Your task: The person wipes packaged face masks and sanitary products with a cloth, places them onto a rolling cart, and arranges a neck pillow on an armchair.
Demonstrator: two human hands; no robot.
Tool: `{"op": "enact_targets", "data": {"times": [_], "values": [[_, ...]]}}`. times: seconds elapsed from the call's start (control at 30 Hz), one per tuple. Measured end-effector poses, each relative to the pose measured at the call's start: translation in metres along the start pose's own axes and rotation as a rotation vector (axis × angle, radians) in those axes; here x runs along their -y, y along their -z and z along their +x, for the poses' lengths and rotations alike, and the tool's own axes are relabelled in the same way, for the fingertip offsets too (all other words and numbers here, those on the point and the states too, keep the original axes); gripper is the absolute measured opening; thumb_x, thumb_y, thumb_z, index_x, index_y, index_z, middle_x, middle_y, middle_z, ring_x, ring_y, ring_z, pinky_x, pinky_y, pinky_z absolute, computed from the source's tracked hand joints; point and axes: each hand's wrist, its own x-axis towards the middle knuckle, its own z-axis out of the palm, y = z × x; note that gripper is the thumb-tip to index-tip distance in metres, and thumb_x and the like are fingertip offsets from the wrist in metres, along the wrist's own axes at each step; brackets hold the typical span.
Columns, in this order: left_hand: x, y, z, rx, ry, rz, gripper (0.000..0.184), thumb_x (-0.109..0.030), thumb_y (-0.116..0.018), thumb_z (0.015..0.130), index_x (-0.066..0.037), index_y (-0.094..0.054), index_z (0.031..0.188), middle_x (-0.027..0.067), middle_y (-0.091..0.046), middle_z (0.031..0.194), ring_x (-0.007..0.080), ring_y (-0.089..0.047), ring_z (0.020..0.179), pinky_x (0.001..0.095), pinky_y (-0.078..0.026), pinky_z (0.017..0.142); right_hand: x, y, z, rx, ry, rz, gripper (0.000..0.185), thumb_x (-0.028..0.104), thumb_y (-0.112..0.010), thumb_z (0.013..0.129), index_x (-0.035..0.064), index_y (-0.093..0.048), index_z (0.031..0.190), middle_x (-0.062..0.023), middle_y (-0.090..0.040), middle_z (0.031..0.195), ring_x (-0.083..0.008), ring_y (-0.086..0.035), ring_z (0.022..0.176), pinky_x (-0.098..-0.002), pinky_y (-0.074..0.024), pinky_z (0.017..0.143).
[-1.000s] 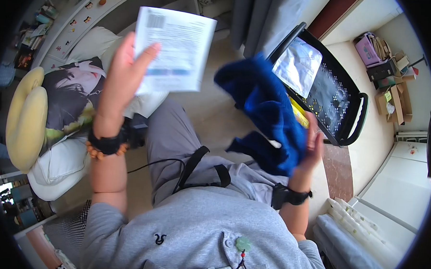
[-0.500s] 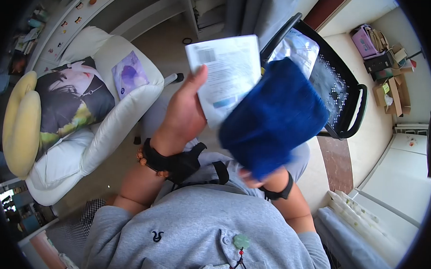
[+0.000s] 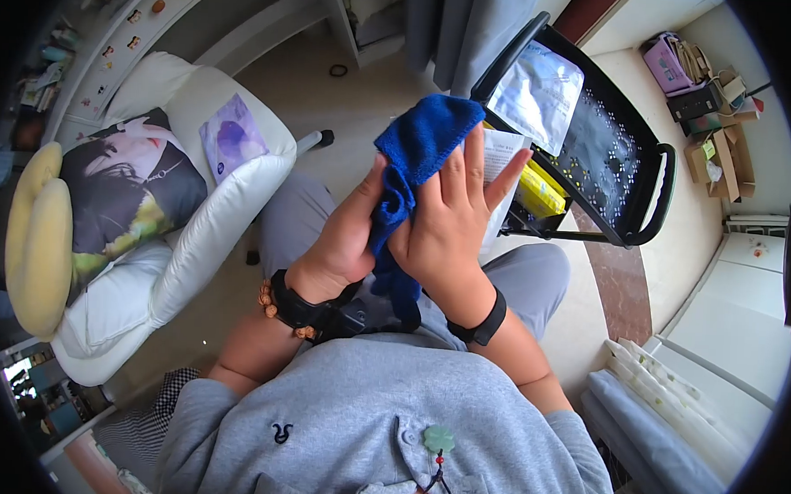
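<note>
A blue cloth (image 3: 430, 132) is bunched between my two hands, over a white printed packet (image 3: 506, 148) that shows mostly beyond my right fingers. My left hand (image 3: 343, 236) grips the packet from the left, its thumb in front beside the cloth and its other fingers hidden. My right hand (image 3: 452, 216) presses on the cloth with fingers stretched and spread, its thumb tucked against the folds. The cloth's lower end hangs below both hands. Behind the packet, a black trolley tray (image 3: 650, 174) bears a silver pouch (image 3: 536, 99) and a yellow packet (image 3: 541, 190).
A white armchair (image 3: 225, 200) on the left carries a printed cushion (image 3: 133, 187), a purple pack (image 3: 233, 136) and a yellow plush cushion (image 3: 43, 240). Cardboard boxes (image 3: 730, 160) stand by the far right wall. A grey curtain (image 3: 458, 38) hangs ahead.
My right hand has swung left with the blue cloth and now presses it over the packet. The packet is largely covered, while the silver pouch and yellow packet show more.
</note>
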Motion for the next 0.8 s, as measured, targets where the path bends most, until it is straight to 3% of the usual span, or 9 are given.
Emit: {"op": "enact_targets", "data": {"times": [0.13, 0.2, 0.3, 0.33, 0.43, 0.57, 0.63, 0.7, 0.8], "values": [[0.001, -0.002, -0.002, -0.059, -0.082, 0.162, 0.048, -0.036, -0.040, 0.100, -0.001, -0.045, 0.134, 0.0082, -0.052, 0.130, 0.0154, -0.048, 0.120, 0.0302, -0.035, 0.104, -0.015, 0.007, 0.000, -0.059, -0.117, -0.011, 0.045, 0.015, -0.052, 0.079, 0.0001, -0.054, 0.122, -0.0197, -0.050, 0.129, -0.0417, -0.036, 0.130, -0.0576, -0.0083, 0.111], [-0.004, 0.005, -0.008, -0.059, -0.119, 0.116, 0.049, -0.037, -0.038, 0.100, 0.000, -0.047, 0.131, 0.0112, -0.053, 0.130, 0.0197, -0.052, 0.118, 0.0340, -0.039, 0.103, -0.042, 0.002, -0.002, -0.173, -0.110, 0.234, 0.033, 0.007, -0.049, 0.088, -0.0032, -0.053, 0.118, -0.0238, -0.053, 0.122, -0.0395, -0.051, 0.116, -0.0460, -0.0394, 0.097], [-0.034, 0.015, -0.013, 0.204, -0.151, -0.041, 0.055, -0.043, -0.033, 0.100, 0.000, -0.045, 0.133, 0.0147, -0.050, 0.133, 0.0284, -0.052, 0.121, 0.0440, -0.043, 0.100, -0.071, -0.004, -0.031, -0.245, -0.302, 0.557, 0.029, 0.011, -0.052, 0.092, -0.0038, -0.053, 0.117, -0.0193, -0.061, 0.111, -0.0294, -0.062, 0.098, -0.0386, -0.0486, 0.087], [-0.044, 0.003, -0.016, 0.081, -0.147, -0.133, 0.057, -0.044, -0.032, 0.100, -0.001, -0.039, 0.136, 0.0148, -0.049, 0.134, 0.0297, -0.050, 0.122, 0.0461, -0.042, 0.102, -0.071, -0.004, -0.029, -0.345, -0.296, 0.740, 0.029, 0.013, -0.053, 0.093, -0.0038, -0.053, 0.117, -0.0171, -0.063, 0.107, -0.0266, -0.063, 0.093, -0.0372, -0.0501, 0.085], [-0.058, 0.000, -0.019, -0.045, -0.176, -0.138, 0.059, -0.045, -0.032, 0.099, -0.001, -0.035, 0.138, 0.0154, -0.047, 0.136, 0.0301, -0.050, 0.122, 0.0452, -0.041, 0.102, -0.044, 0.014, -0.037, -0.444, -0.514, 0.944, 0.029, 0.022, -0.050, 0.095, 0.0002, -0.056, 0.112, -0.0151, -0.061, 0.107, -0.0244, -0.062, 0.093, -0.0374, -0.0504, 0.086], [-0.040, -0.009, -0.010, -0.084, -0.121, -0.130, 0.059, -0.045, -0.033, 0.099, -0.001, -0.033, 0.139, 0.0153, -0.046, 0.137, 0.0264, -0.047, 0.125, 0.0407, -0.038, 0.105, -0.019, 0.022, -0.033, 0.093, 0.029, 0.374, 0.040, 0.028, -0.053, 0.087, 0.0000, -0.056, 0.114, -0.0160, -0.058, 0.111, -0.0328, -0.054, 0.108, -0.0482, -0.0318, 0.102], [-0.025, -0.004, -0.013, 0.019, -0.118, -0.186, 0.056, -0.043, -0.033, 0.100, -0.002, -0.035, 0.138, 0.0123, -0.047, 0.136, 0.0220, -0.046, 0.125, 0.0375, -0.035, 0.107, 0.006, 0.020, -0.002, 0.117, 0.182, 0.138, 0.049, 0.026, -0.053, 0.080, 0.0006, -0.053, 0.122, -0.0187, -0.054, 0.119, -0.0364, -0.048, 0.118, -0.0549, -0.0205, 0.109], [-0.021, -0.002, -0.016, 0.034, -0.101, -0.046, 0.053, -0.041, -0.033, 0.101, -0.003, -0.037, 0.138, 0.0088, -0.047, 0.137, 0.0188, -0.045, 0.126, 0.0355, -0.034, 0.107, 0.013, 0.003, 0.025, -0.024, 0.051, 0.196, 0.060, 0.018, -0.052, 0.074, 0.0002, -0.047, 0.131, -0.0197, -0.048, 0.131, -0.0376, -0.040, 0.128, -0.0573, -0.0129, 0.111], [-0.032, -0.007, -0.018, 0.071, -0.022, 0.003, 0.055, -0.041, -0.035, 0.100, -0.003, -0.035, 0.140, 0.0098, -0.043, 0.141, 0.0205, -0.042, 0.129, 0.0369, -0.034, 0.107, -0.006, -0.005, 0.035, -0.144, -0.123, 0.319, 0.046, 0.005, -0.044, 0.082, -0.0037, -0.047, 0.127, -0.0231, -0.049, 0.128, -0.0411, -0.041, 0.124, -0.0468, -0.0248, 0.109]]}}
